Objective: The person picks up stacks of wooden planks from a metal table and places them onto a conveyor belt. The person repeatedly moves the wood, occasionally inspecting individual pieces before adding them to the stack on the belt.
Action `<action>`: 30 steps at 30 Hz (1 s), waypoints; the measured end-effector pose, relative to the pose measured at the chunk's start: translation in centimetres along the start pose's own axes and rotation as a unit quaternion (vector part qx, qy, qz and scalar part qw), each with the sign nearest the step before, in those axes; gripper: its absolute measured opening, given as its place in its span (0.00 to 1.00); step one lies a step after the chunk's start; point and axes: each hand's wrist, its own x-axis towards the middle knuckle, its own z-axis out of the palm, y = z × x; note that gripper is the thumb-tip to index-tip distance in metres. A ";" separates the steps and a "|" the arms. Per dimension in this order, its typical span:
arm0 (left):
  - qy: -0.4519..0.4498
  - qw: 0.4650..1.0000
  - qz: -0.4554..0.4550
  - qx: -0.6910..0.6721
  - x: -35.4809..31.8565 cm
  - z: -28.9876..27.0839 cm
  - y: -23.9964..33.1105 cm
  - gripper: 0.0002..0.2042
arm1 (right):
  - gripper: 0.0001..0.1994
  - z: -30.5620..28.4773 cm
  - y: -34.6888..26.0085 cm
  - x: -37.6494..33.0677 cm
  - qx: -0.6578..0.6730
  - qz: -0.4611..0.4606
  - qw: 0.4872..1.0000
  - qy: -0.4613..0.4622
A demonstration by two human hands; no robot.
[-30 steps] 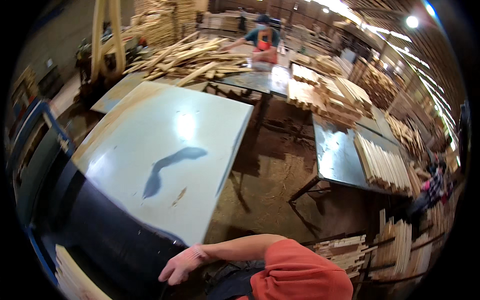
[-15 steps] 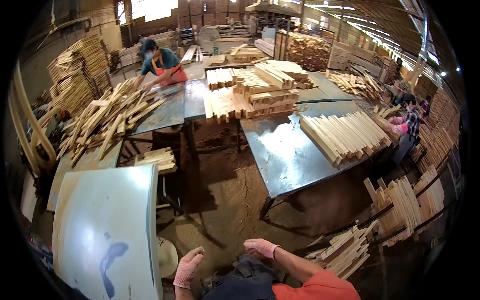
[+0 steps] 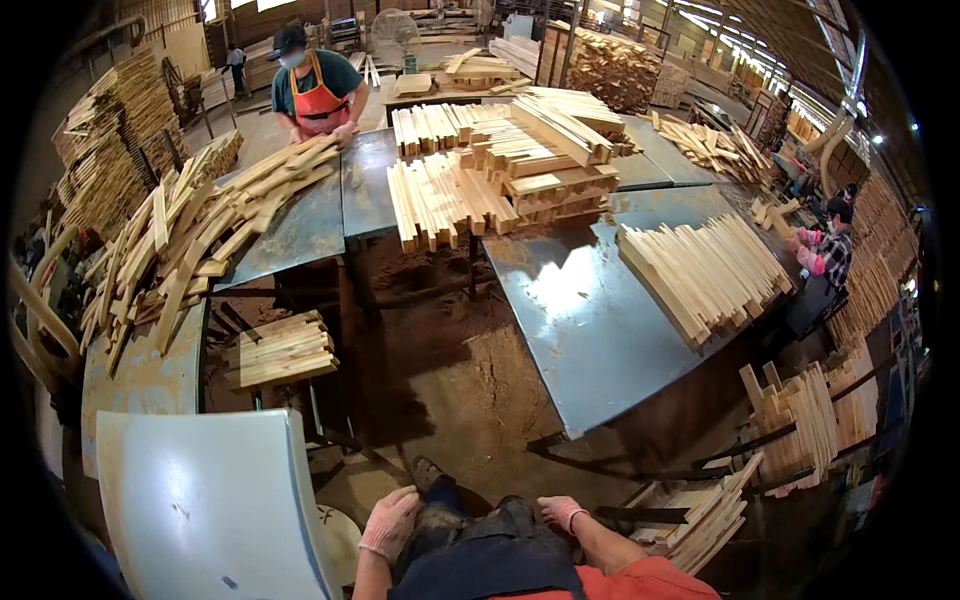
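Note:
My left hand (image 3: 392, 522), in a pinkish-white knit glove, is beside my dark apron (image 3: 490, 555) at the lower edge. Its fingers are half bent and apart from the palm, holding nothing visible. On the other side of the apron my right hand (image 3: 562, 513), gloved alike, has its fingers curled in, with nothing seen in them. Nearest my left hand are a round pale stool top (image 3: 338, 540) and a large pale-blue panel (image 3: 200, 500). A metal-topped table (image 3: 570, 340) stands ahead on the right, bearing a row of wooden strips (image 3: 705, 270).
Stacked wood strips (image 3: 450, 195) lie on the middle table, and a loose heap (image 3: 215, 225) at left. A co-worker in an orange apron (image 3: 322, 95) stands behind it; another in a checked shirt (image 3: 835, 250) is right. Racked strips (image 3: 700, 515) flank me at right.
My view has shifted forward, bringing the tables nearer. My hands have moved apart, the right one outward, and a shoe now shows below. The co-worker at left has straightened up.

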 end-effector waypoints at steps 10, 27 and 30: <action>0.004 0.993 0.040 0.110 18.5 -6.0 22.4 0.28 | 0.08 13.4 -29.3 -2.0 -0.018 -0.127 0.991 0.043; 0.076 0.996 -0.019 0.041 51.5 -9.6 36.3 0.29 | 0.09 12.0 -82.8 11.0 0.273 -0.472 0.826 0.144; 0.074 0.993 0.020 0.091 61.9 -8.9 39.9 0.33 | 0.20 0.5 -86.1 23.8 0.376 -0.583 0.720 0.011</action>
